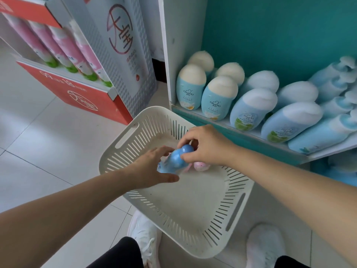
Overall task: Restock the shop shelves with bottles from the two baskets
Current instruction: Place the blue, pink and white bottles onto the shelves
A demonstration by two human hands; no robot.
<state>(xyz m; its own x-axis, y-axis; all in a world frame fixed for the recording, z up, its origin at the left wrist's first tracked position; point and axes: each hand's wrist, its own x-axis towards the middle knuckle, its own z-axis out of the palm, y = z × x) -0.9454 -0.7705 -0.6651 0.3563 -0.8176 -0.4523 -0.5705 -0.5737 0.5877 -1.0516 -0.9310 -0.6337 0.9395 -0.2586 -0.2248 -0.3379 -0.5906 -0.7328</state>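
Two hands in the basket (193, 215) — left hand (150, 171) round the blue bottle (174, 161), right hand (207, 146) pinching its cap (187, 148).

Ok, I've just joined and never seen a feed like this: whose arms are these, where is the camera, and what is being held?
No machine here: these are a person's two bare arms, filmed by one wide camera worn on the head, looking down. The white basket sits on the tiled floor before a teal shelf lined with stocked bottles. The left hand holds the body of a blue bottle in the basket, and the right hand pinches its round cap. A pink bottle lies beside it. The white shoes below are the person's.
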